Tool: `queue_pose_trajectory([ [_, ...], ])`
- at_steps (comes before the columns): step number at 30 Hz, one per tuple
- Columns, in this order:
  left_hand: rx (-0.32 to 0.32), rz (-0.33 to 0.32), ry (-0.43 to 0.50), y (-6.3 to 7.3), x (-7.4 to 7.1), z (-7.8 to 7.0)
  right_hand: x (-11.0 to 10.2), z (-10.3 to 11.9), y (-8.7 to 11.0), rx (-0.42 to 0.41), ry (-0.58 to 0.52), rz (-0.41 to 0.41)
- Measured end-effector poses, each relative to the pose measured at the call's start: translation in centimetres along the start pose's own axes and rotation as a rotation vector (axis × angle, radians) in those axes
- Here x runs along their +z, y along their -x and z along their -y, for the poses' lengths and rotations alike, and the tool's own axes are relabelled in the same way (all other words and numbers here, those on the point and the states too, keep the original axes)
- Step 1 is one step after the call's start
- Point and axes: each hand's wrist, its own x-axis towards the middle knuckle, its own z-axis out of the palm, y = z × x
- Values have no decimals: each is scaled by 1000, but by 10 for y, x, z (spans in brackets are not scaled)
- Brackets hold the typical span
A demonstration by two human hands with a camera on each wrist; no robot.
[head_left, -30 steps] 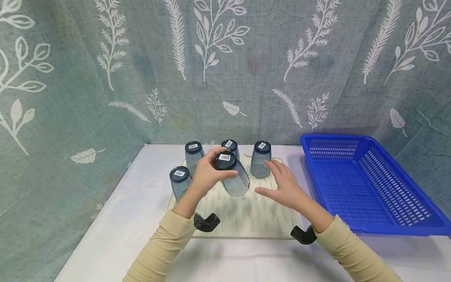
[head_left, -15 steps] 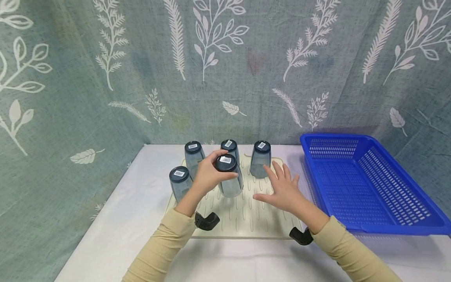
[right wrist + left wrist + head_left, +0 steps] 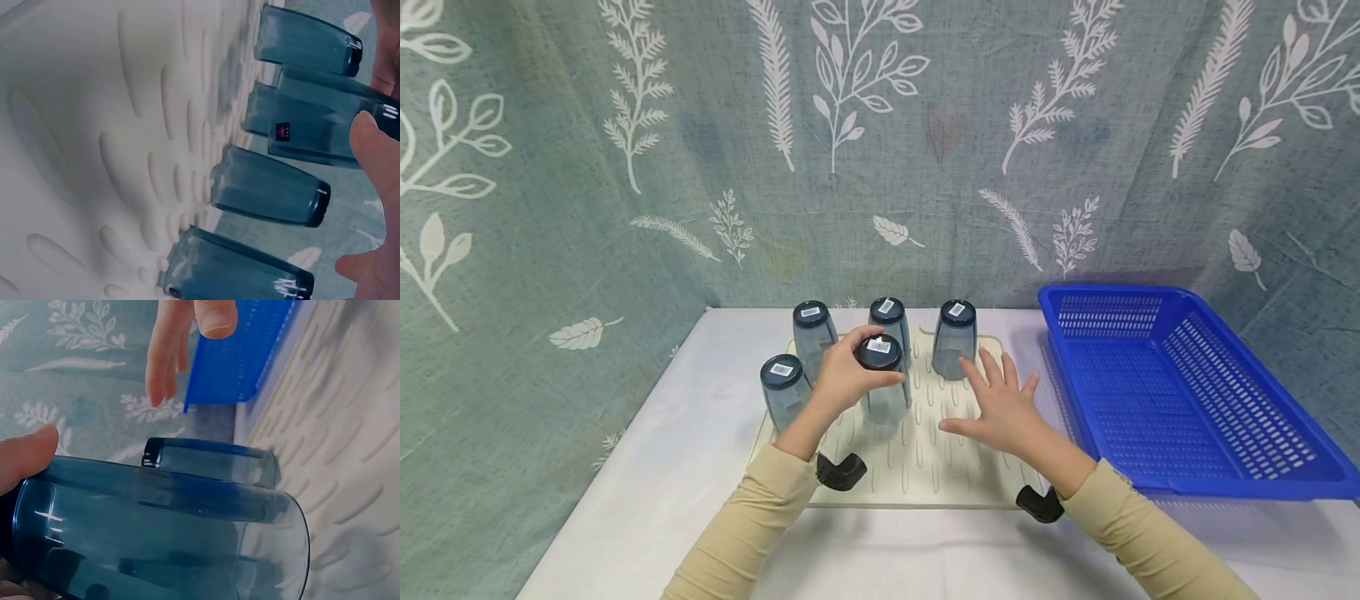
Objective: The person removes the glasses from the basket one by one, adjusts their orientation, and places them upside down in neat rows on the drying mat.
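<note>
In the head view my left hand [image 3: 842, 375] grips a blue-tinted drinking glass [image 3: 886, 400] near its base. The glass is upside down, its labelled base on top. In the right wrist view the rim of this held glass [image 3: 300, 119] appears a little off the ribbed cream mat [image 3: 925, 475]. My right hand [image 3: 1000, 408] hovers over the mat's right side with fingers spread, holding nothing. Near its fingertips stands an upturned glass [image 3: 955, 346]. Other upturned glasses stand at the back middle [image 3: 891, 312], back left [image 3: 812, 333] and front left [image 3: 784, 387].
A blue perforated plastic basket [image 3: 1195, 400] stands to the right of the mat. White cloth [image 3: 647, 467] covers the table. A grey-green leaf-patterned curtain [image 3: 880, 200] hangs behind and on the left.
The glass in my left hand has gone from tilted to nearly upright and come down slightly. My right hand's fingers have spread wider, while the hand stays in about the same place.
</note>
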Motion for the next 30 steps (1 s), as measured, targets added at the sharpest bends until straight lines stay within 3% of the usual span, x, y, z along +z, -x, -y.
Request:
queue_pose_trajectory([
  [13, -37, 2, 3, -3, 12, 15, 8, -2, 2, 2, 49, -2],
  [30, -30, -19, -21, -1, 23, 20, 14, -2, 3, 18, 83, 30],
])
